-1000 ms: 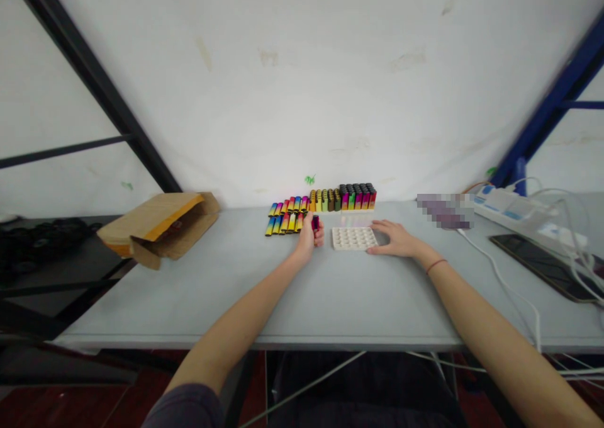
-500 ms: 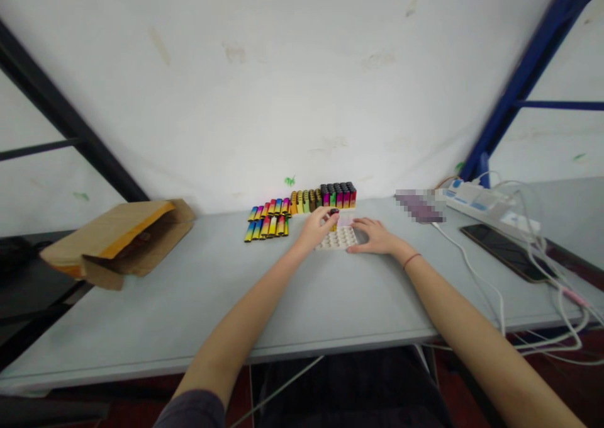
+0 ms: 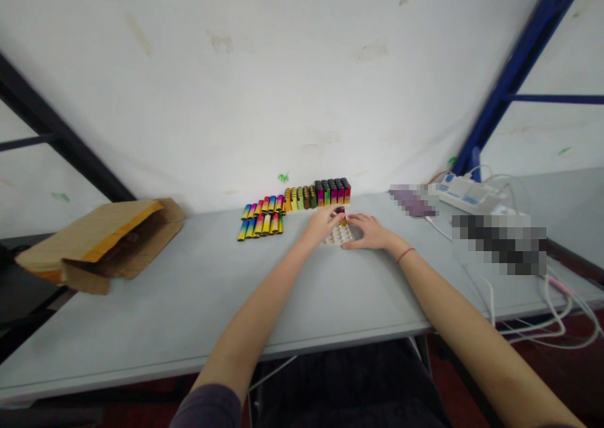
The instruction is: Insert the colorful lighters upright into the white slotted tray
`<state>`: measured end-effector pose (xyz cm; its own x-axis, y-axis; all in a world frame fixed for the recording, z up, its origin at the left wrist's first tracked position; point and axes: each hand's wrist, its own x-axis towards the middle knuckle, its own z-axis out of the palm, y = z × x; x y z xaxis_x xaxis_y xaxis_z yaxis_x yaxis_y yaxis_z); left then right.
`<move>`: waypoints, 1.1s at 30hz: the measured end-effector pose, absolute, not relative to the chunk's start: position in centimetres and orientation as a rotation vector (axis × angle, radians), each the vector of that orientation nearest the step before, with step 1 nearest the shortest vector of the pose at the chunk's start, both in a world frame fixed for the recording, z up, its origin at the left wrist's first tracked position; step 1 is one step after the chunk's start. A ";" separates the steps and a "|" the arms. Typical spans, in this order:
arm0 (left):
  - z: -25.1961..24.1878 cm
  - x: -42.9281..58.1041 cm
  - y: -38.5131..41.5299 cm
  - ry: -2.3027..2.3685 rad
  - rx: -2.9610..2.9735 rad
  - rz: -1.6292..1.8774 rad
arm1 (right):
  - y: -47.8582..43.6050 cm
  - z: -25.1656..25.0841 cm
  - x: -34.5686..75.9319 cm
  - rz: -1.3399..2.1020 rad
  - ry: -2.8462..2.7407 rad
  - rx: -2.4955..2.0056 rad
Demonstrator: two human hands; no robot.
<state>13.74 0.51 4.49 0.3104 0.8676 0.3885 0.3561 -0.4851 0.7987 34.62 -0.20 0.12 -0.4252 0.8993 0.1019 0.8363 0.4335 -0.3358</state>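
Note:
A white tray [image 3: 336, 236] with rows of round holes lies on the table, partly covered by my hands. At its left back side my left hand [image 3: 321, 225] pinches a small upright tube [image 3: 343, 216] with a dark cap and a pink-yellow body. My right hand [image 3: 370, 232] grips the right end of the tray, thumb at the front and fingers at the back, its fingertips close to the tube. Behind them stand several dark-capped tubes [image 3: 333, 192] in tight rows, beside yellow and brown ones [image 3: 300, 197]. Shiny multicoloured tubes [image 3: 261, 217] lie in two rows at the left.
An opened cardboard box [image 3: 101, 236] lies at the left. To the right are a purple, pixelated flat object [image 3: 413, 202], a white power strip [image 3: 467, 192], a blurred-out dark object [image 3: 503, 242] and loose white cables [image 3: 561, 315]. The wall [image 3: 302, 88] rises directly behind.
The dark-capped tube in my left hand has moved right across the tray, toward my right fingertips. My right hand keeps its place at the tray's end. The view has shifted slightly.

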 end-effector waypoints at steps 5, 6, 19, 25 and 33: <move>3.8 13.9 0.4 1.119 2.012 1.154 | -0.4 0.4 34.5 0.336 -2.427 -1.517; 3.7 13.9 0.4 1.129 2.033 1.146 | -0.4 0.4 34.5 0.335 -2.426 -1.525; 5.5 11.2 -1.5 1.313 2.458 0.964 | -0.1 0.0 34.6 0.328 -2.415 -1.495; 7.4 1.9 -0.6 2.056 2.187 0.876 | -0.1 0.0 34.8 0.323 -2.409 -1.483; 6.0 -8.2 -0.2 2.537 1.601 0.518 | 0.1 -0.2 35.1 0.318 -2.417 -1.497</move>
